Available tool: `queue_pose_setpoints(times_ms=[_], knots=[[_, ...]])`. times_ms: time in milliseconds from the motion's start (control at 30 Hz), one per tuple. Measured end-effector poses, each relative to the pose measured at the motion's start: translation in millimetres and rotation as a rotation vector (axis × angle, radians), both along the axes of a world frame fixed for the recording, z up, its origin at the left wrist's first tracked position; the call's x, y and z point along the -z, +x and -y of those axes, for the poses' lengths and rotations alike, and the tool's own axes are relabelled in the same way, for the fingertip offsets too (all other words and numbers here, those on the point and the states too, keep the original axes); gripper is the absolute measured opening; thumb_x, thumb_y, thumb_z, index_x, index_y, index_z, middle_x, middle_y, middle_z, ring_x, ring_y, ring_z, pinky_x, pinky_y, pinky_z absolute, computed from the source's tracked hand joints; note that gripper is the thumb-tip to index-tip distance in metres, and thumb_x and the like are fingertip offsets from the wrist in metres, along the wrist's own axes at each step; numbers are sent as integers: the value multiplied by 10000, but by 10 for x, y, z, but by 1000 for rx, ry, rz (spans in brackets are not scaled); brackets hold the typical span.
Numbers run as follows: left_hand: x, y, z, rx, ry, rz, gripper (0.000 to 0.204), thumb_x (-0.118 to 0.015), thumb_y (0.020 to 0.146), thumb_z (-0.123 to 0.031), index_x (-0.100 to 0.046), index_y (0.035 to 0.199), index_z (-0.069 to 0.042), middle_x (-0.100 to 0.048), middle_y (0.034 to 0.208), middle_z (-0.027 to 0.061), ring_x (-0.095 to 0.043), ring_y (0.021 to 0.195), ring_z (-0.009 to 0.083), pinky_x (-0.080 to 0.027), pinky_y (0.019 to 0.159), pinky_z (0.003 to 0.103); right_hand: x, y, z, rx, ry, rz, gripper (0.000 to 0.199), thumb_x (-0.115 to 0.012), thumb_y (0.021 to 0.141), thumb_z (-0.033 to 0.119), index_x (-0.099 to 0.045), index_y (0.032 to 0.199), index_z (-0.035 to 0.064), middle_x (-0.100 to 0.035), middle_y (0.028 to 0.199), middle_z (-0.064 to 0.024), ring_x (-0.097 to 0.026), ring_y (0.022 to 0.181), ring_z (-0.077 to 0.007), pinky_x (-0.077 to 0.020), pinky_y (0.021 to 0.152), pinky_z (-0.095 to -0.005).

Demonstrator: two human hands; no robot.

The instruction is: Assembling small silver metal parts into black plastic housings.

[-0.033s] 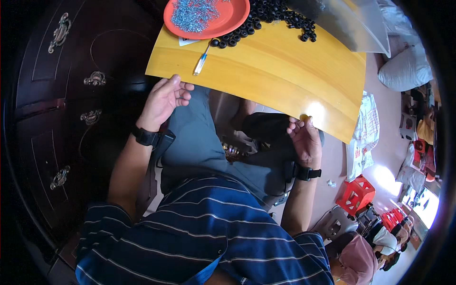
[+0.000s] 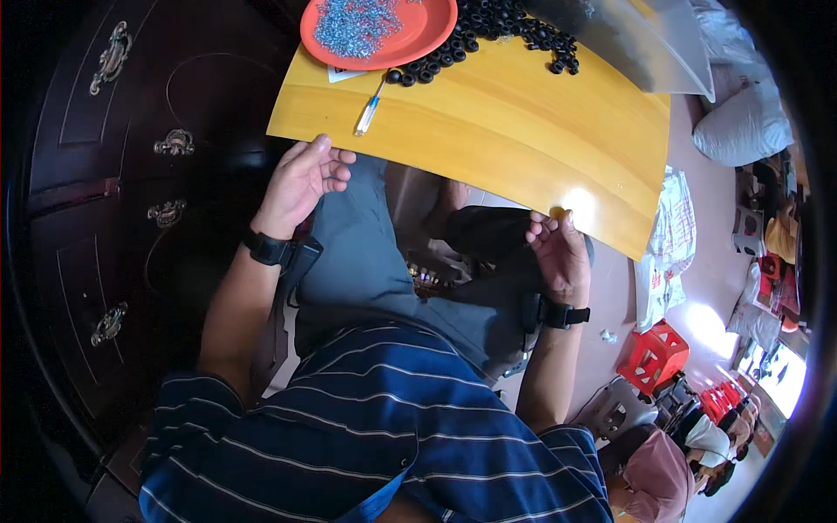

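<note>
While seated at the yellow table, holding both hands at its near edge, well apart from each other. Left hand toward the left end of that edge, with thumb raised and fingers loosely curled, clear of the thumb, and with nothing visible in the grasp. Can't confirm contact with the board. Right hand toward the right end of the same edge, with fingers bent and fingertips close to the thumb, right at the wood. Can't tell whether pinching the edge or just beside it; can't make out anything else in that grip.

Nearest to the left: screwdriver with clear-and-blue handle, lying flat on the table just beyond the thumb, shaft toward the black round parts, tip just beside the closest one. Next to those, at far left of the tabletop: red plate with a heap of small silvery-blue metal pieces, plus white card partly covered by its near rim. At far right of the tabletop: translucent bin.

Wearing a dark strap on each wrist and a navy striped shirt. Off left: dark cabinet with ornate handles. Off right: white sack, red plastic stool; farther down, person in pink top.
</note>
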State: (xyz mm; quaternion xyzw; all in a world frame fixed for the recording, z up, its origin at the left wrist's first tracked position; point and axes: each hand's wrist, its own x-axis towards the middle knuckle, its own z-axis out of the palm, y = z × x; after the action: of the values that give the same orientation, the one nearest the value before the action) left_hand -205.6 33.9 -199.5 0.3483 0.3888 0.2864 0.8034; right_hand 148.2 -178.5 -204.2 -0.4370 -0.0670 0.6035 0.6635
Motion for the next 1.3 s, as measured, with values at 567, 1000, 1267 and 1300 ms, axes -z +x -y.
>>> queue_pose_setpoints(times_ms=[567,1000,1267,1300], knots=[[77,-522,691,-99,25,-235,190,-575,972,-212,-621,1068,-54,-663,863,29,-624,689,86,-532,620,211,150,155,-81,-82,83,-20,285,-563,984,349,-635,1089,94,-702,1019,-116,-666,906,-186,-550,812,-341],[-142,-991,2359,99,747,-741,293,-688,824,-160,-598,1077,-42,-616,720,84,-622,666,216,-487,643,345,225,397,-128,-271,207,-53,342,-563,980,365,-622,1139,67,-697,1041,-89,-646,941,-193,-523,863,-363],[-428,-986,2629,258,1050,-891,157,-579,868,-166,-582,968,-45,-560,964,139,-602,960,337,-481,860,431,224,410,-138,-254,162,5,324,-555,979,390,-635,1127,112,-677,1043,-82,-641,926,-195,-525,839,-366],[-440,-981,2632,254,1043,-888,157,-579,868,-166,-582,968,-45,-560,964,139,-602,960,337,-481,860,431,219,395,-136,-249,166,14,330,-546,981,404,-634,1137,127,-659,1043,-78,-630,928,-191,-523,835,-355]])
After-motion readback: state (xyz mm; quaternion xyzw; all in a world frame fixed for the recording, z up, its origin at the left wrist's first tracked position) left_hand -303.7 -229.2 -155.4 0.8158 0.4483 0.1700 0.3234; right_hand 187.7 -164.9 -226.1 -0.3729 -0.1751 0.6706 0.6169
